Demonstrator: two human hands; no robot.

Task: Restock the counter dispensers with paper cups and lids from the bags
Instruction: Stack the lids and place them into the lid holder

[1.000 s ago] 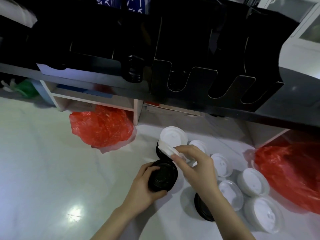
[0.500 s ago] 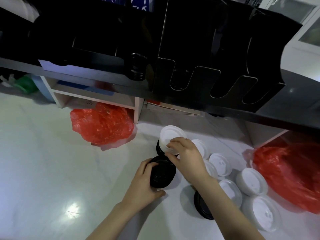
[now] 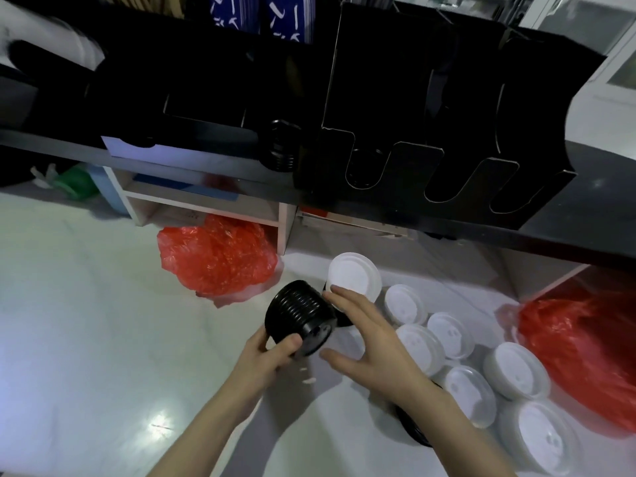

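White glossy floor [image 3: 86, 339] fills the lower frame, with a dark surface [image 3: 213, 156] running across the upper half. At far left, under the surface edge, a green bag [image 3: 74, 180] lies beside a white shelf unit [image 3: 206, 201]. Left of centre a crumpled red bag [image 3: 216, 256] sits on the floor against that unit.

On the surface edge above, a short black lid stack [image 3: 280, 146] lies on its side, just left of the black dispenser [image 3: 430, 132], whose front shows three U-shaped slots across the upper centre and right.

At centre, the left hand [image 3: 265, 356] is clamped on a tilted stack of black lids [image 3: 299, 318], thumb on the near face and fingers curled behind, lifted off the floor. Just right, the right hand [image 3: 375, 339] is spread open, fingers apart; its fingertips are at the stack's right side and it grips nothing. Behind those fingertips a white lid stack [image 3: 354, 278] stands on the floor.

Further right, white lid piles [image 3: 516, 370] cluster on the floor from centre to lower right, close together. More black lids [image 3: 413, 428] peek out beneath the right forearm. At the right edge lies a second red bag [image 3: 585, 356], just beside the piles.
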